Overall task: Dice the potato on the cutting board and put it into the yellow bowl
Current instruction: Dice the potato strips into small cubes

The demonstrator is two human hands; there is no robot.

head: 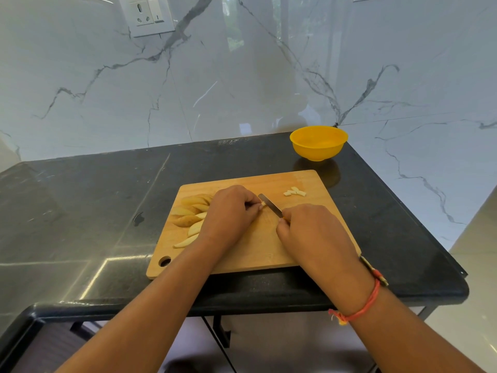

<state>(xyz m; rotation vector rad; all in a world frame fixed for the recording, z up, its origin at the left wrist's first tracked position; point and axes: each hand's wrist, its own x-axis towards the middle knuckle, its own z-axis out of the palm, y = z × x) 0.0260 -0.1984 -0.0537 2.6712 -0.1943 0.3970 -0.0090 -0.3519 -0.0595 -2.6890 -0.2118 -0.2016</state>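
Head view of a dark stone surface (107, 211) backed by white veined marble wall (242, 76). A wooden cutting board (259, 247) lies at the centre of the surface, turned slightly, with a hanging hole (164, 261) at its near left corner.

The left hand (231, 211) rests on the middle of the board with its fingers curled. The fingertips (255, 206) pinch a pale potato strip (263, 203), only the right end of which shows. The right hand (309, 232) is closed round the handle of a knife (270, 205). The handle is almost wholly hidden in the fist. The blade points to the far left and meets the exposed end of the strip, just beside the left fingertips.

Uncut potato wedges (192, 214), some skin-side up, lie fanned along the left part of the board, partly behind the left hand and wrist. A small cluster of diced pieces (295, 192) lies on the far right part of the board, apart from the knife.

The yellow bowl (318, 142) stands upright on the surface beyond the far right corner of the board, near the wall and well apart from both hands.

An orange thread (363, 305) is tied round the right wrist. A white wall socket (148, 14) is mounted at the upper left.
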